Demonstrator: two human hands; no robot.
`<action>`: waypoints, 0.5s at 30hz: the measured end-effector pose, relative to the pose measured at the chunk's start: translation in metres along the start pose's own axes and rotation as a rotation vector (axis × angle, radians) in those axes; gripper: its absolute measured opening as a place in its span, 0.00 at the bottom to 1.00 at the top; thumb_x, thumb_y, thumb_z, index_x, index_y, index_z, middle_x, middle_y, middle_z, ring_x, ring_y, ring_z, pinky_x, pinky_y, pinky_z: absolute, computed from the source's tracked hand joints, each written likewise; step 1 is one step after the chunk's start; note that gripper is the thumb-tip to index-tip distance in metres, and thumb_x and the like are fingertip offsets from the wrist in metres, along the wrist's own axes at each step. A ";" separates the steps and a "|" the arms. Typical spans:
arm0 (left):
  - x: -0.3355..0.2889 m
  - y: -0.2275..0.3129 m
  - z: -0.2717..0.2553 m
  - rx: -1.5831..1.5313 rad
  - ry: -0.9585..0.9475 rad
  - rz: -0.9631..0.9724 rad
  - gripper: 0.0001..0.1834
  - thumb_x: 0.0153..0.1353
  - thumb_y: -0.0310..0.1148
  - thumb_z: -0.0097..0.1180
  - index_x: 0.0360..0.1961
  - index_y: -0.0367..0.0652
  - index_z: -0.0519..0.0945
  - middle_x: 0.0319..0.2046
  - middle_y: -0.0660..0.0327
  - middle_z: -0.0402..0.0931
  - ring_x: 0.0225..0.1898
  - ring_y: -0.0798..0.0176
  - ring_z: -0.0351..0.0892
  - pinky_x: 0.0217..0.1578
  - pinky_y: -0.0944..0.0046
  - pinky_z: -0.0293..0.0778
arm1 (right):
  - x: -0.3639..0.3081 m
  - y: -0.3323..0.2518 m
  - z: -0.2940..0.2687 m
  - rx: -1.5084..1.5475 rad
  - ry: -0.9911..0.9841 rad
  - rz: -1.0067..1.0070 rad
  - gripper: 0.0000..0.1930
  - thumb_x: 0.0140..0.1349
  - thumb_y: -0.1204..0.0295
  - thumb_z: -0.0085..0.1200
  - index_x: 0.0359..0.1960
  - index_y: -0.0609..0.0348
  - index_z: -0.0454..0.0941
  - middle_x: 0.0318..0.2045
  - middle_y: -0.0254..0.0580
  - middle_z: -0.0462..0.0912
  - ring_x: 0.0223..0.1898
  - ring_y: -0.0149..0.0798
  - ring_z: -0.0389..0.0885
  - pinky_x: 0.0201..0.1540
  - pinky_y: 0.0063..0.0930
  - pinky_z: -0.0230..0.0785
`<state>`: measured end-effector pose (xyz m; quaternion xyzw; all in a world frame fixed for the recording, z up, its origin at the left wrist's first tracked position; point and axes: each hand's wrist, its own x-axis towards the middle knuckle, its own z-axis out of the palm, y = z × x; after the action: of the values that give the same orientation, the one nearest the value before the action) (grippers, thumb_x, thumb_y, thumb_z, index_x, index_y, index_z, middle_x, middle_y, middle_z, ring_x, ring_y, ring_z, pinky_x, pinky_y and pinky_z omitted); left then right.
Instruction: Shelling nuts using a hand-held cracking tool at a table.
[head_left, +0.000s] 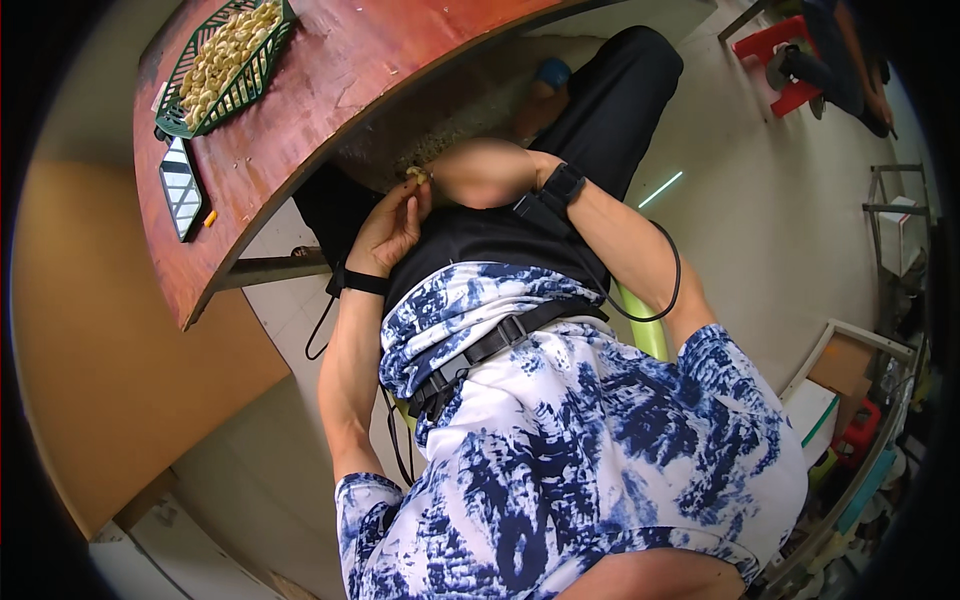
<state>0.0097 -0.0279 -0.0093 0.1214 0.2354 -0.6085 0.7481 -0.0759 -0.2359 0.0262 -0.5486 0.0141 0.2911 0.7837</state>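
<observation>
Above my lap, my left hand (393, 226) is closed in a pinch, with a small pale cashew nut (418, 175) at its fingertips. My right hand (486, 172) is beside it, close to the nut; a blur covers its fingers, so I cannot make out whether it holds anything. On the table at the far left, a green plastic basket (190, 128) is filled with pale cashew nuts (228, 66). Both wrists wear black straps with cables.
The red-brown table (330, 85) has a curved near edge just beyond my hands. On it lie a phone (181, 190) and a small orange piece (210, 219). Crumbs (440, 140) are scattered below the edge. A red stool (775, 65) and a person's leg (830, 75) are at the far right.
</observation>
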 end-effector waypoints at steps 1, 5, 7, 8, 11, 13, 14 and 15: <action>0.000 0.001 -0.001 0.029 -0.002 -0.012 0.07 0.60 0.22 0.50 0.40 0.34 0.75 0.37 0.54 0.75 0.41 0.61 0.77 0.30 0.75 0.83 | 0.001 -0.002 0.000 -0.004 -0.001 0.000 0.17 0.70 0.61 0.33 0.34 0.62 0.70 0.13 0.36 0.72 0.07 0.20 0.61 0.11 0.12 0.53; 0.001 0.003 -0.004 -0.006 -0.024 -0.035 0.09 0.62 0.24 0.49 0.42 0.33 0.74 0.39 0.54 0.75 0.43 0.61 0.76 0.30 0.72 0.83 | -0.001 -0.001 0.001 -0.038 0.008 -0.012 0.20 0.70 0.61 0.33 0.29 0.63 0.71 0.13 0.34 0.72 0.07 0.19 0.61 0.12 0.12 0.53; 0.002 0.002 -0.002 0.016 -0.024 -0.027 0.09 0.62 0.24 0.49 0.43 0.33 0.74 0.39 0.53 0.75 0.42 0.61 0.77 0.30 0.72 0.83 | -0.002 0.000 0.000 -0.024 0.019 -0.017 0.21 0.71 0.61 0.33 0.27 0.63 0.72 0.13 0.34 0.72 0.07 0.19 0.61 0.12 0.12 0.53; 0.001 0.003 -0.003 0.010 -0.036 -0.019 0.09 0.62 0.23 0.48 0.43 0.32 0.73 0.39 0.52 0.75 0.42 0.60 0.77 0.30 0.72 0.83 | 0.000 -0.001 0.000 -0.054 0.008 -0.035 0.21 0.71 0.60 0.33 0.27 0.63 0.72 0.13 0.33 0.72 0.07 0.19 0.61 0.12 0.12 0.53; 0.004 0.006 -0.004 0.005 -0.065 -0.046 0.09 0.62 0.23 0.48 0.43 0.31 0.73 0.39 0.51 0.75 0.42 0.60 0.77 0.30 0.72 0.83 | 0.004 -0.001 -0.001 -0.122 -0.003 -0.045 0.21 0.71 0.60 0.32 0.30 0.64 0.71 0.13 0.33 0.72 0.08 0.19 0.61 0.12 0.12 0.53; 0.002 0.007 -0.005 0.002 -0.047 -0.044 0.09 0.61 0.23 0.48 0.43 0.31 0.73 0.39 0.51 0.75 0.41 0.60 0.77 0.31 0.72 0.83 | 0.006 0.001 0.002 -0.197 0.087 -0.082 0.20 0.71 0.60 0.32 0.33 0.64 0.72 0.13 0.33 0.72 0.08 0.19 0.61 0.13 0.12 0.54; 0.002 0.005 -0.005 0.001 -0.036 -0.041 0.09 0.61 0.23 0.49 0.42 0.30 0.73 0.39 0.51 0.74 0.41 0.60 0.77 0.31 0.73 0.83 | 0.007 0.000 0.003 -0.238 0.103 -0.070 0.20 0.71 0.61 0.32 0.34 0.65 0.72 0.13 0.34 0.72 0.08 0.19 0.61 0.13 0.12 0.54; 0.002 0.005 -0.004 -0.007 -0.038 -0.041 0.09 0.61 0.23 0.49 0.42 0.30 0.73 0.39 0.51 0.74 0.41 0.60 0.77 0.31 0.73 0.83 | 0.007 0.000 0.004 -0.239 0.101 -0.062 0.20 0.71 0.61 0.32 0.34 0.65 0.72 0.13 0.34 0.72 0.08 0.19 0.61 0.13 0.12 0.54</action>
<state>0.0138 -0.0266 -0.0145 0.1023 0.2255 -0.6251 0.7403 -0.0712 -0.2296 0.0257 -0.6523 0.0018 0.2381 0.7196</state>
